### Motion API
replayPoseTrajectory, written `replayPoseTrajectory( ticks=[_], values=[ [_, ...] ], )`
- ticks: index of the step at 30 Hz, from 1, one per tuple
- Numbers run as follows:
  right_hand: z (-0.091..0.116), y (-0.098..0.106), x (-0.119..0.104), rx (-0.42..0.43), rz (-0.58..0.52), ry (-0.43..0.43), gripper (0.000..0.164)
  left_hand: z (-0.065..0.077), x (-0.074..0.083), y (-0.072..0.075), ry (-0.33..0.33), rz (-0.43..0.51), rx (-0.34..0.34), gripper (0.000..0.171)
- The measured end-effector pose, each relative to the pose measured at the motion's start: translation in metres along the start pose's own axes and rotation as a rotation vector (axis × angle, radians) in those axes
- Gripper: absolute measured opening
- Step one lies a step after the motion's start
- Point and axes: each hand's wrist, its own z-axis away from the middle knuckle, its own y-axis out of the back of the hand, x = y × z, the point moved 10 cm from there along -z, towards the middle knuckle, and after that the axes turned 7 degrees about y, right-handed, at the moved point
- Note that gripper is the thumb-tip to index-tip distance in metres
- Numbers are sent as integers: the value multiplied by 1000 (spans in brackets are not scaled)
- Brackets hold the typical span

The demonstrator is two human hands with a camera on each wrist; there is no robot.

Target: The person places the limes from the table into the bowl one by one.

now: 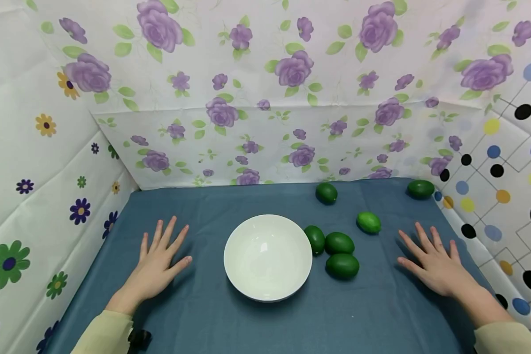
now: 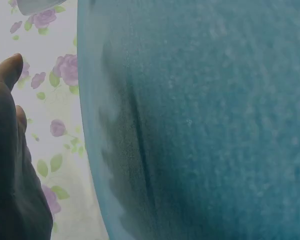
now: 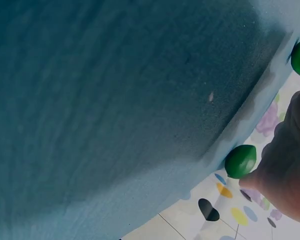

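Bright-green lime [image 1: 368, 222]: ten o'clock from your nearer, right hand [image 1: 434, 265]; long axis ten-to-four.
Fingers [image 1: 410, 243]: spread apart, left hand's [image 1: 156, 267] too.

Blue cloth-covered bench [image 1: 274, 329] below left hand [image 1: 157, 263] and right hand [image 1: 440, 268]. White fabric backdrop [image 1: 287, 93], purple roses and green leaves, beyond both. White sheet with multicoloured daisies [image 1: 48, 167] left of left hand. White sheet with coloured dots [image 1: 522, 189], thin dark lines, right of right hand.
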Motion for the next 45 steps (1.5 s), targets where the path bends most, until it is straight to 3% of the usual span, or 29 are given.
replayPoseTrajectory(
  ticks=[8, 16, 19, 23, 27, 31, 39, 45],
  values=[
    [4, -1, 6, 12, -60, -4, 77, -1, 10, 9, -60, 83, 74, 75],
    [5, 9, 2, 18, -160, -1, 71, 2, 42, 18, -157, 221, 192, 59],
    [6, 11, 0, 16, -188, -2, 71, 3, 63, 21, -238, 298, 247, 55],
    [7, 16, -5, 19, -202, 11, 70, 5, 97, 24, -405, 375, 303, 46],
    [9, 22, -14, 24, -201, 20, 68, 7, 125, 26, -552, 429, 313, 39],
    [8, 30, -26, 41, -192, 36, 65, 7, 141, 24, -623, 451, 305, 39],
    [7, 40, -52, 51, -160, 93, 62, 4, 153, 16, -707, 453, 274, 35],
    [6, 45, -64, 63, -137, 121, 59, 6, 151, 16, -762, 493, 267, 29]
  ],
)
